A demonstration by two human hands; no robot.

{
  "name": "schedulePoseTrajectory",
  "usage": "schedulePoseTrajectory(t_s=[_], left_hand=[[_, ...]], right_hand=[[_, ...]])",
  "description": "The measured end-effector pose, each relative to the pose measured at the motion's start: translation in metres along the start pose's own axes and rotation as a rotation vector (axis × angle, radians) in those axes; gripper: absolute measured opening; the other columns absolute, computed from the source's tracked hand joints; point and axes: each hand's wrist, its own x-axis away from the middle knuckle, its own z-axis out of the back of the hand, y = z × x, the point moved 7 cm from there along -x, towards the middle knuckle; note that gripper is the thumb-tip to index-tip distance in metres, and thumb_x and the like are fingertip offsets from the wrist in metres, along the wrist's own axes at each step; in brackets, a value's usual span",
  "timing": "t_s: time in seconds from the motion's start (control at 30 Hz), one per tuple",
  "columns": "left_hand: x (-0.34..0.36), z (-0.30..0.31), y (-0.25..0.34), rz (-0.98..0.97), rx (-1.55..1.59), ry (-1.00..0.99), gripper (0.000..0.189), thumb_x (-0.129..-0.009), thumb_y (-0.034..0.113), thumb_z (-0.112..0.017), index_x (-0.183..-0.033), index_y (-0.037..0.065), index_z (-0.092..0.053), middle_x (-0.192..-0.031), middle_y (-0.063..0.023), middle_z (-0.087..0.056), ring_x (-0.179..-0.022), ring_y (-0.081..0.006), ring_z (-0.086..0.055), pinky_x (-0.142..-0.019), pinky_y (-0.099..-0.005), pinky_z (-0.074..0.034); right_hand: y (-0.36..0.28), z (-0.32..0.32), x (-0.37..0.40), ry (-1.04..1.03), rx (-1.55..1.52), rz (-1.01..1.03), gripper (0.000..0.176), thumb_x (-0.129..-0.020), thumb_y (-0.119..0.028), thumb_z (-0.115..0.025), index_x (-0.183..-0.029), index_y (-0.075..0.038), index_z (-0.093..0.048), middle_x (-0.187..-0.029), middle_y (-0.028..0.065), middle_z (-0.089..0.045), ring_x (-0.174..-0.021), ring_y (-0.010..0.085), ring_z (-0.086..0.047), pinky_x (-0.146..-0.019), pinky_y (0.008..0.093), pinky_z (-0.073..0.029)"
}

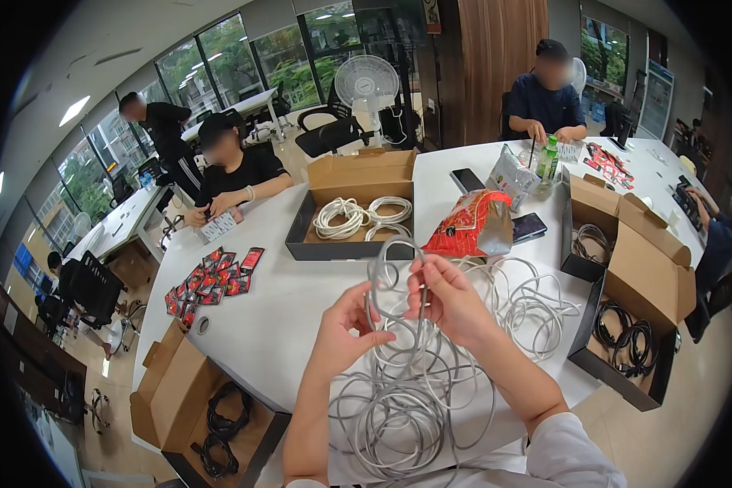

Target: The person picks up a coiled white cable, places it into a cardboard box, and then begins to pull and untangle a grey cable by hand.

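Note:
A grey cable [373, 272] is raised in a small loop between my two hands above the table. My left hand [346, 329] curls its fingers round the left side of the loop, with the thumb stretched toward the middle. On the right, my right hand [447, 299] pinches the same cable between thumb and fingers. Beneath both hands lies a loose tangle of grey and white cables [398, 415], reaching toward my lap. More white cable [537, 305] spreads to the right of my right hand.
An open box [333, 249] ahead holds coiled white cables. Open boxes with dark cables stand at lower left [175, 435] and right [581, 355]. Red packets [211, 281], a red bag [464, 224], phones and a green bottle [548, 159] lie about. Other people sit around the table.

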Motion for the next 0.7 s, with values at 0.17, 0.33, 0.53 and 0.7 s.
schedulePoseTrajectory(t_s=[0.17, 0.33, 0.53, 0.7], left_hand=[[0.0, 0.004, 0.006, -0.174, -0.189, 0.252, 0.078, -0.068, -0.007, -0.078, -0.137, 0.004, -0.044, -0.09, -0.0017, -0.058, -0.072, -0.0072, -0.059, -0.062, -0.0218, -0.051], [-0.003, 0.008, -0.006, -0.113, 0.078, 0.3, 0.059, -0.081, -0.005, -0.068, -0.136, 0.003, -0.045, -0.097, -0.0056, -0.059, -0.074, -0.0095, -0.062, -0.064, -0.0233, -0.055], [-0.003, 0.012, -0.008, -0.069, 0.261, 0.263, 0.038, -0.087, 0.0, -0.064, -0.124, -0.001, -0.055, -0.1, -0.0077, -0.059, -0.077, -0.0126, -0.064, -0.068, -0.0253, -0.056], [-0.001, 0.025, -0.02, -0.052, 0.363, 0.36, 0.025, -0.085, 0.0, -0.068, -0.109, 0.0, -0.06, -0.094, -0.0071, -0.062, -0.077, -0.013, -0.064, -0.069, -0.0256, -0.055]], right_hand=[[0.011, -0.005, 0.002, 0.014, 0.198, -0.071, 0.028, -0.102, -0.03, -0.043, -0.099, -0.006, -0.057, -0.089, 0.0005, -0.058, -0.076, 0.0106, -0.061, -0.073, 0.0308, -0.056], [0.005, 0.006, -0.002, 0.088, 0.337, 0.071, 0.031, -0.103, -0.033, -0.041, -0.097, -0.007, -0.057, -0.089, 0.0, -0.059, -0.078, 0.0098, -0.06, -0.075, 0.0295, -0.053], [-0.006, 0.009, -0.004, 0.098, 0.28, 0.1, 0.031, -0.103, -0.035, -0.042, -0.101, -0.008, -0.056, -0.091, 0.0012, -0.06, -0.083, 0.0105, -0.061, -0.079, 0.0298, -0.052], [-0.005, 0.007, -0.005, 0.093, 0.319, 0.072, 0.027, -0.1, -0.031, -0.049, -0.111, -0.007, -0.055, -0.098, 0.0052, -0.063, -0.085, 0.0116, -0.062, -0.078, 0.0291, -0.052]])
